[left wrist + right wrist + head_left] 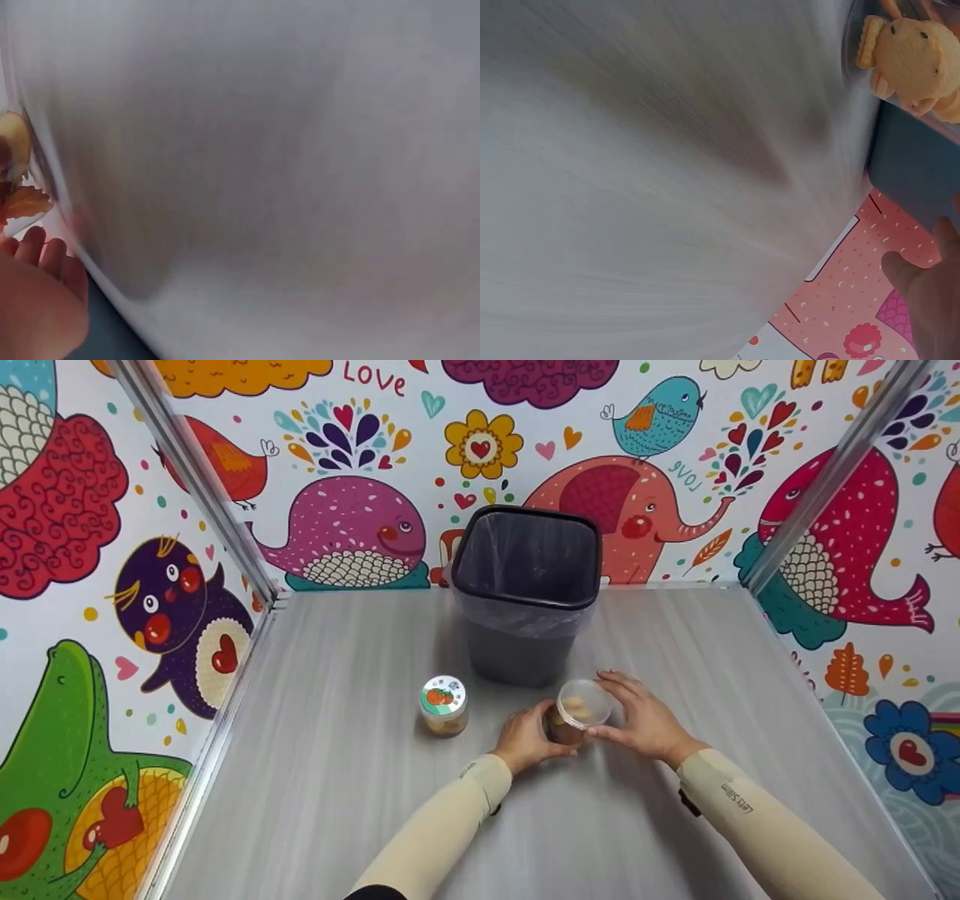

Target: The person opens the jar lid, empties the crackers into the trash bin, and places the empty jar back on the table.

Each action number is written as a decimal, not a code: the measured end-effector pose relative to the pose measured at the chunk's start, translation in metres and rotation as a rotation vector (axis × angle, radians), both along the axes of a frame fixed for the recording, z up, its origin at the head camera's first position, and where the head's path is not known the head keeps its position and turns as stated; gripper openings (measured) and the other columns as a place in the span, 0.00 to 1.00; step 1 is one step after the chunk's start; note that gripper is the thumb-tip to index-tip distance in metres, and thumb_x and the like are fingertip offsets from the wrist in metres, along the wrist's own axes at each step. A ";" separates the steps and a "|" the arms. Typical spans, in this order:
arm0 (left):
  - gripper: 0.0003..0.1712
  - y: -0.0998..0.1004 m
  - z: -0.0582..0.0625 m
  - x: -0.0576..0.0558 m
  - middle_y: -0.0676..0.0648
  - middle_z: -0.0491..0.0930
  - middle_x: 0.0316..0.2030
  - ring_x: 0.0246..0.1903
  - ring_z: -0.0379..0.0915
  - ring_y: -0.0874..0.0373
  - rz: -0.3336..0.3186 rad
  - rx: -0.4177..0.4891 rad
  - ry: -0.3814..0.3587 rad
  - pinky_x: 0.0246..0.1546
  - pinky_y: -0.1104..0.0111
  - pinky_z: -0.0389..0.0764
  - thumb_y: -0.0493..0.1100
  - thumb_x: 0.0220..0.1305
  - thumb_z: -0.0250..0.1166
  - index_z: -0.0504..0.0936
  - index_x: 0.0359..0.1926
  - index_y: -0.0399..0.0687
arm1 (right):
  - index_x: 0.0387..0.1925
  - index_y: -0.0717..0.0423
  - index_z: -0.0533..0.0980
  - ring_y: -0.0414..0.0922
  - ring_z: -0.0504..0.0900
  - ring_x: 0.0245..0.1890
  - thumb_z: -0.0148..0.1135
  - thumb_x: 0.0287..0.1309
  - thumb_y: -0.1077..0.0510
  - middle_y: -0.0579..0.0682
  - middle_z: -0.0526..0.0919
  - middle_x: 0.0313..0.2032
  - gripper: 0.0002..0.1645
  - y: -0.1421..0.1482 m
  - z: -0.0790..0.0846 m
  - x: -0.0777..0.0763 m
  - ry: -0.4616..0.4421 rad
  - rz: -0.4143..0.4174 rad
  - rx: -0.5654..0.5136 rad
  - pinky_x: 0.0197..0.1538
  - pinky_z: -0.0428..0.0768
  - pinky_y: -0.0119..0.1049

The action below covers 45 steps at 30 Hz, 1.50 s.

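In the head view, a clear plastic jar of cookies (574, 711) stands just in front of the bin, its round rim facing up. My left hand (527, 739) grips its lower side, with the thumb along the front. Around the rim on the other side, my right hand (645, 718) holds it between thumb and fingers. Cookies (911, 64) with small dark dots fill the corner of the right wrist view. Only a sliver of the jar (15, 157) shows in the left wrist view. To the left stands a second jar (444, 706), its lid bearing an orange-fruit label.
A dark bin (517, 649) lined with a clear bag stands at the back middle. The grey table (337, 780) is bounded by printed walls (360, 525) in metal frames.
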<state>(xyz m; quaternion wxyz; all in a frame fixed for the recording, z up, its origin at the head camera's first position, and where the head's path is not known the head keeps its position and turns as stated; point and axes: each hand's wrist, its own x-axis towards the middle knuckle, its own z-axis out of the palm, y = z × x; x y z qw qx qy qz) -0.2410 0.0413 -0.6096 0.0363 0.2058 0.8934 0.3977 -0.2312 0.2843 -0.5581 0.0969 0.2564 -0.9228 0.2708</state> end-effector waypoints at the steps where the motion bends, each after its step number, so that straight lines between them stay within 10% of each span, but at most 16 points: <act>1: 0.48 0.000 0.000 -0.001 0.50 0.81 0.55 0.53 0.76 0.56 0.001 0.009 -0.003 0.57 0.60 0.73 0.58 0.42 0.83 0.74 0.64 0.50 | 0.66 0.61 0.71 0.55 0.63 0.69 0.75 0.47 0.35 0.55 0.69 0.68 0.51 -0.001 0.000 0.000 -0.009 0.001 -0.008 0.67 0.63 0.53; 28: 0.50 0.001 -0.002 -0.015 0.54 0.80 0.55 0.54 0.75 0.61 -0.060 0.050 -0.104 0.57 0.65 0.72 0.63 0.43 0.80 0.76 0.65 0.50 | 0.62 0.58 0.76 0.51 0.70 0.65 0.80 0.40 0.35 0.52 0.75 0.63 0.51 -0.004 0.009 -0.005 0.015 0.024 -0.040 0.63 0.69 0.53; 45: 0.48 0.002 -0.004 -0.027 0.60 0.84 0.45 0.44 0.78 0.65 -0.096 -0.047 0.000 0.49 0.69 0.76 0.70 0.33 0.81 0.83 0.57 0.57 | 0.67 0.51 0.72 0.53 0.66 0.68 0.81 0.41 0.39 0.50 0.73 0.66 0.52 0.009 0.014 -0.021 -0.029 0.212 -0.002 0.65 0.64 0.57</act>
